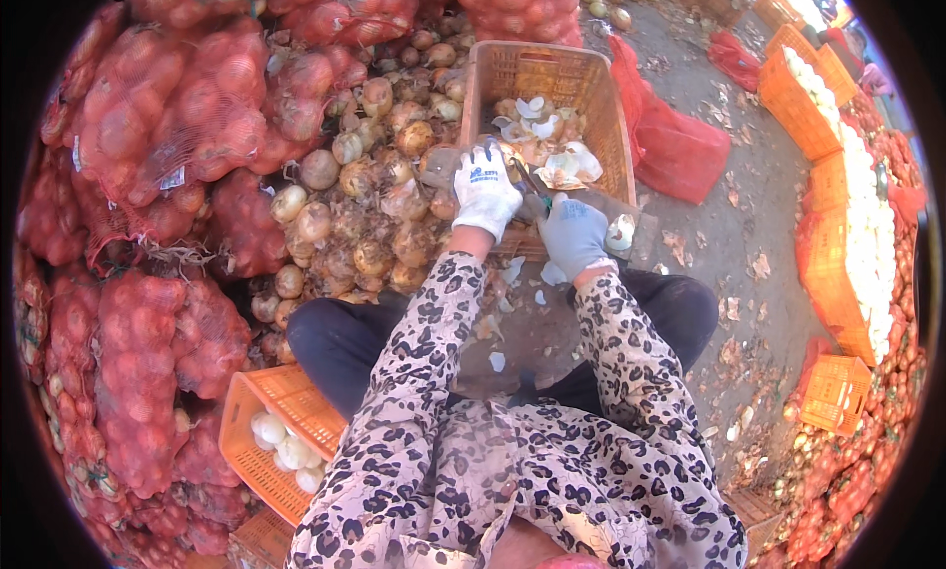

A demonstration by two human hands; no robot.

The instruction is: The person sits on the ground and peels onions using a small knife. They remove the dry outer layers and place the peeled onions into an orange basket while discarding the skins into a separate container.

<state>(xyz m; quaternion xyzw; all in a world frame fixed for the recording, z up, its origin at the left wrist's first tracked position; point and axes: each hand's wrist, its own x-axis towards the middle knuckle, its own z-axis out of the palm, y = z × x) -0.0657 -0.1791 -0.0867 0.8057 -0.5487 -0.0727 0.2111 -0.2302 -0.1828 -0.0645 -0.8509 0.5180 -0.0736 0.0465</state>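
Note:
My left hand (488,192), in a white work glove, bends its fingers over an onion (511,154) at the near end of an orange plastic crate (624,144). The glove hides most of that onion. In my grey-gloved right hand (573,233) is a small knife (526,177), its blade pointing up-left against the onion. Both hands are above a board (632,207) across the crate's near end. Onion skins (569,166) lie inside the crate. A pale, greenish-white onion piece (620,231) rests beside my right hand.
Loose unpeeled onions (369,192) are heaped at left, against red mesh sacks (170,103) of onions. Peeled onions (292,451) sit in an orange crate (255,436) at lower left. An unfilled-looking red mesh sack (680,144) lies right. Filled orange crates (835,251) line the far right.

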